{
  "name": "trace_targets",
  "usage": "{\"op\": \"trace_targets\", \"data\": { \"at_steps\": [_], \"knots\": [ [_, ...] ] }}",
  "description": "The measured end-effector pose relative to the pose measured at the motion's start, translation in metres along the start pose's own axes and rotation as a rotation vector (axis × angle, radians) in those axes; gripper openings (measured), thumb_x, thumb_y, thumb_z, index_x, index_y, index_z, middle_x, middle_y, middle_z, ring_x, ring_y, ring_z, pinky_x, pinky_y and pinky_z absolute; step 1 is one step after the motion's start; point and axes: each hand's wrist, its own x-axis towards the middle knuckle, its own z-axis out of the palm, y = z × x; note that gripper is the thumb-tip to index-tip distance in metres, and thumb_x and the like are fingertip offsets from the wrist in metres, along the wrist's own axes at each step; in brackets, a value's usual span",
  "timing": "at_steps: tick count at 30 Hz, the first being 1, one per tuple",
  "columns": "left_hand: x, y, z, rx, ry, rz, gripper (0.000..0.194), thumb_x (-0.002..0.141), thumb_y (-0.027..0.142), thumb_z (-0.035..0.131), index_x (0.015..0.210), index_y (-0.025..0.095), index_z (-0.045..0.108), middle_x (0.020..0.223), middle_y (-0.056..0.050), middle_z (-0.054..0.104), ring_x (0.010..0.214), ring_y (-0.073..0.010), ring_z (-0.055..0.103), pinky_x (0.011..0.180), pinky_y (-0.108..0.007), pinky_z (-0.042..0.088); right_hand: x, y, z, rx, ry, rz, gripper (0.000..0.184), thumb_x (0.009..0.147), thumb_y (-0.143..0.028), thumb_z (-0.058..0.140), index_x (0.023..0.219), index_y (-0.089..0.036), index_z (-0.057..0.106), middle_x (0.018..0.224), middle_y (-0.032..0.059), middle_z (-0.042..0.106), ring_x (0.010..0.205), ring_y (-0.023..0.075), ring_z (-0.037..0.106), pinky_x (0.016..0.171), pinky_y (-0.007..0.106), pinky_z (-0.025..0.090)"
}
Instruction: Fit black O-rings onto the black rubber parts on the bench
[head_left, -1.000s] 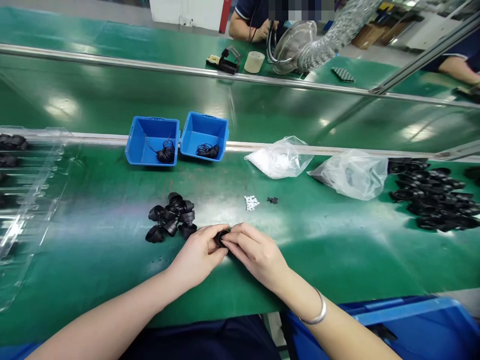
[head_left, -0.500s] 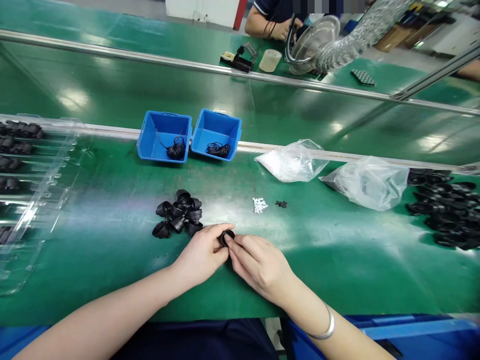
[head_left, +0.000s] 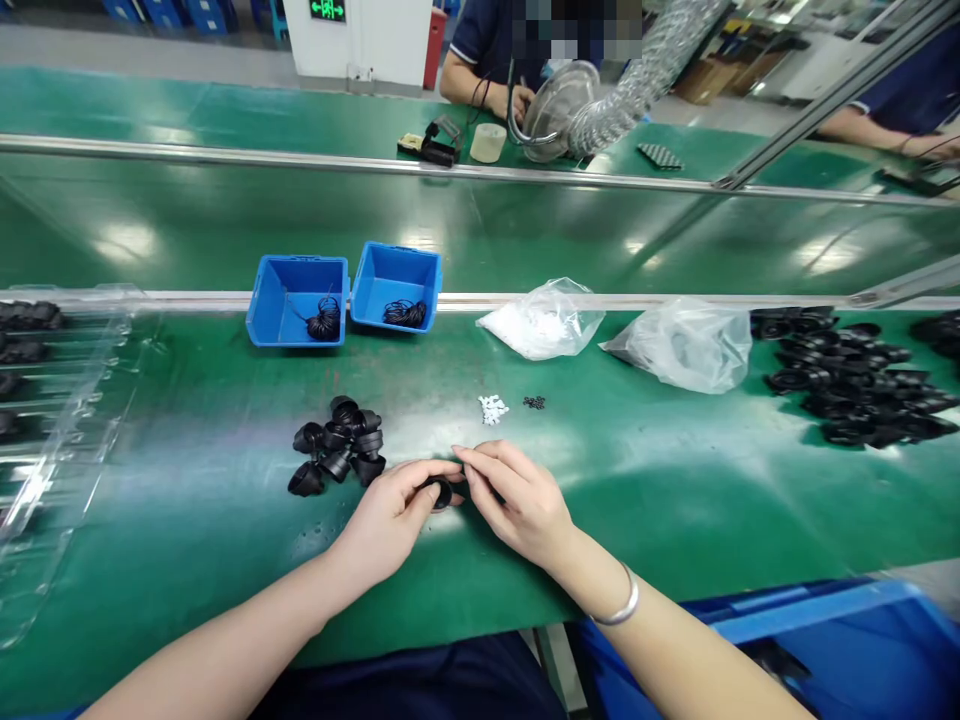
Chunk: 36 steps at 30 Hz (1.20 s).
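Observation:
My left hand (head_left: 394,510) grips a black cup-shaped plastic part (head_left: 442,495), with the thumb at its open mouth. Close by its upper right side, my right hand (head_left: 517,500) has thumb and fingertips pinched together beside the left index fingertip. A tiny dark bit shows between those tips, too small to name. To the left of my left hand lies a heap of similar black cup-shaped parts (head_left: 335,464). Beyond my hands are a little pile of small white pieces (head_left: 493,409) and a cluster of tiny black rings (head_left: 534,402).
Two blue bins (head_left: 296,333) (head_left: 396,262) hold coiled black cords. Clear bags (head_left: 544,320) (head_left: 682,345) lie along the back rail; black parts (head_left: 855,385) are heaped at right. A clear tray (head_left: 82,400) stands left, a blue crate (head_left: 847,625) lower right. A co-worker's hand (head_left: 514,100) shows beyond.
My right fingertips have come out of the black part's mouth and now pinch beside it. The part has turned in my left hand, whose thumb is at the opening. The camera view has shifted.

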Motion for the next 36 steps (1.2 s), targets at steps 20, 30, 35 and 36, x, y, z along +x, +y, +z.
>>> {"op": "trace_targets", "data": {
  "at_steps": [20,30,35,36],
  "knots": [
    [-0.016,0.013,-0.025,1.317,0.175,0.481,0.032,0.099,0.039,0.042,0.122,0.020,0.055,0.114,-0.012,0.062,0.078,-0.0216,0.070,0.061,-0.030,0.055,-0.050,0.088,-0.110,-0.496,-0.045,0.517,0.036,0.091,-0.042,0.058,0.117,-0.017,0.062,0.086,0.0066,0.072,0.069,0.0179,0.067,0.066,0.028,0.051],
    [-0.018,0.011,-0.055,1.693,0.229,0.472,0.039,0.098,0.029,0.032,0.117,0.010,0.061,0.105,-0.017,0.060,0.068,-0.0247,0.067,0.058,-0.035,0.052,-0.092,0.170,-0.159,-0.598,0.494,1.030,0.060,0.084,-0.029,0.052,0.140,-0.009,0.041,0.105,0.0129,0.068,0.071,0.0220,0.062,0.074,0.039,0.052],
    [-0.024,0.013,-0.045,1.734,0.161,0.397,0.035,0.098,0.021,0.032,0.108,0.013,0.064,0.097,-0.013,0.060,0.070,-0.0240,0.067,0.061,-0.034,0.051,-0.069,0.141,-0.135,-0.458,0.502,0.879,0.047,0.090,-0.028,0.046,0.132,-0.007,0.046,0.105,0.0152,0.064,0.068,0.0187,0.059,0.073,0.039,0.053],
    [-0.026,0.015,-0.042,1.749,0.158,0.383,0.034,0.098,0.020,0.032,0.105,0.014,0.065,0.096,-0.012,0.060,0.070,-0.0237,0.066,0.061,-0.034,0.050,-0.061,0.130,-0.126,-0.413,0.472,0.829,0.042,0.092,-0.030,0.045,0.128,-0.009,0.049,0.105,0.0145,0.064,0.070,0.0184,0.059,0.072,0.038,0.054]
  ]
}}
